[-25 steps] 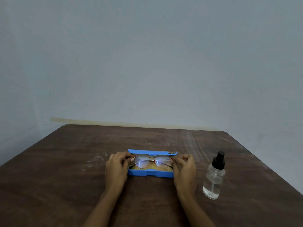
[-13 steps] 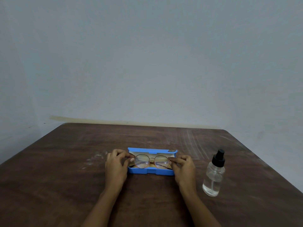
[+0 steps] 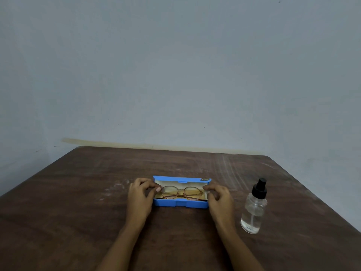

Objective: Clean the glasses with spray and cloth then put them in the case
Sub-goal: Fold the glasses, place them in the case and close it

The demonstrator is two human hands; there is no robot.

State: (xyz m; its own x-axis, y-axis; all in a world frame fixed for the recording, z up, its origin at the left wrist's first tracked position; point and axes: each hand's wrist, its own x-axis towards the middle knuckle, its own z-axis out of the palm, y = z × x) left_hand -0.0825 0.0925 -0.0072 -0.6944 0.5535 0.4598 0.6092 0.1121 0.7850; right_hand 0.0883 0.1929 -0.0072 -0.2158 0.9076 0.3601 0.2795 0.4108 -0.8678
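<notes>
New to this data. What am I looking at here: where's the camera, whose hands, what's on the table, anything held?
There is no robot: a person works bare-handed, and the single picture comes from a wide-angle camera on their head, looking forward and down. On the brown wooden table sits an open blue glasses case with round metal-framed glasses lying inside. The left hand pinches the frame's left end; the right hand has its fingers at the frame's right end. To the right stands a clear spray bottle with a black pump, untouched. No cloth is clearly visible.
</notes>
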